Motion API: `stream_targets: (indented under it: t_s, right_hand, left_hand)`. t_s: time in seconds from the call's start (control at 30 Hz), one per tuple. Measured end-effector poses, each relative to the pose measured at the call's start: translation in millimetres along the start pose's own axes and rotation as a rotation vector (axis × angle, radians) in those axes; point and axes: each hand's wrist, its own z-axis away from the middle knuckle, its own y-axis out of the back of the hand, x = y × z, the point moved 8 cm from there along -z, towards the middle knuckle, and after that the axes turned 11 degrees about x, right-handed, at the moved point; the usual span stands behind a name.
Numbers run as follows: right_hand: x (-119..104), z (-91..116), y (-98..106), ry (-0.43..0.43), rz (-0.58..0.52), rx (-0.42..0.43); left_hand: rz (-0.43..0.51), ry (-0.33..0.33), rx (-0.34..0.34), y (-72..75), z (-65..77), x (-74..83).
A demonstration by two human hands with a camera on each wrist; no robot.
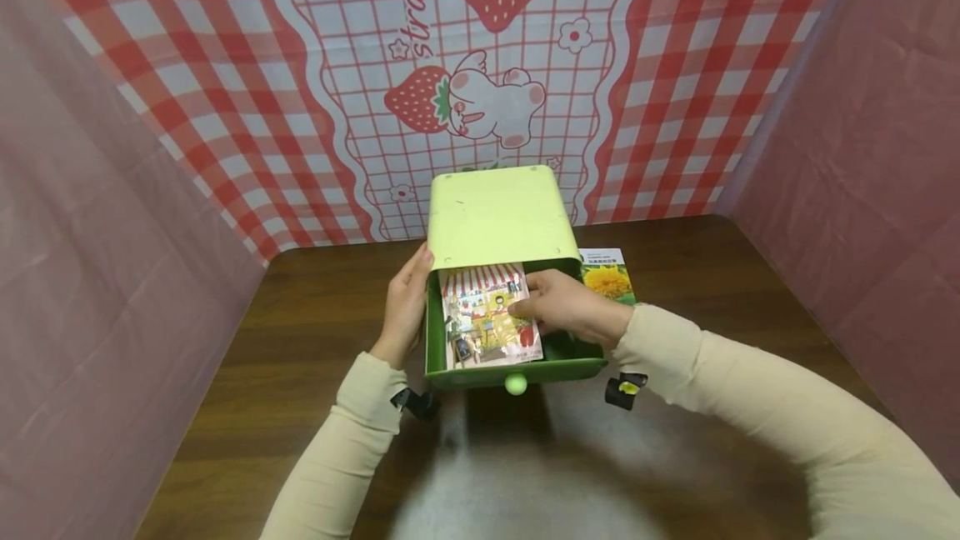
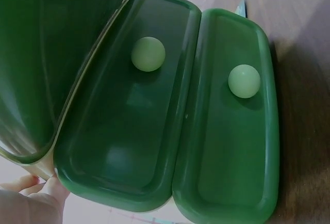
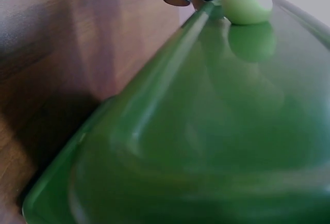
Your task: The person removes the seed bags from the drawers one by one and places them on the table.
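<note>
A small pale-green cabinet [image 1: 495, 215] has its dark green top drawer [image 1: 558, 369] pulled out. Inside the drawer a shiny illustrated packet [image 1: 487, 319] with a red-striped top leans upright. My right hand [image 1: 566, 307] reaches in and pinches the packet's right edge, thumb on the front, other fingers mostly hidden behind it. Against the cabinet's left side lies my left hand [image 1: 405, 302], its fingers extended along the wall near the top front corner. In the left wrist view, two closed drawer fronts [image 2: 113, 146] with round knobs show below the pulled-out one.
A booklet or card with a yellow flower [image 1: 609, 277] lies on the wooden table [image 1: 315, 332], right of the cabinet. A strawberry-print checked cloth [image 1: 480, 40] hangs behind, with pink cloth [image 1: 825, 148] on both sides. A round knob [image 1: 516, 384] sticks out from the drawer front.
</note>
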Motion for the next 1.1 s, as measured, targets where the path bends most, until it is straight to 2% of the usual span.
stream_targets:
  t_s: [0.23,0.47,0.67,0.9,1.1]
  right_hand:
    - [-2.7,2.7,6.4,-0.014,-0.056,-0.007]
    - [-4.3,7.7,10.9,-0.083,-0.167,-0.031]
    - [-3.3,14.9,12.0,-0.097,-0.175,-0.081]
    - [-2.7,31.1,13.7,-0.118,-0.215,-0.140]
    - [-0.7,50.9,18.3,-0.131,-0.206,-0.182]
  left_hand:
    - [-0.001,0.006,0.010,0.6,0.1,-0.8]
    - [0.020,0.021,0.012,-0.1,-0.1,-1.7]
    - [0.024,0.016,0.016,0.1,1.3,-0.7]
    - [0.037,-0.007,0.008,0.0,-0.6,-2.4]
    - [0.049,-0.022,-0.001,-1.5,0.4,-1.3]
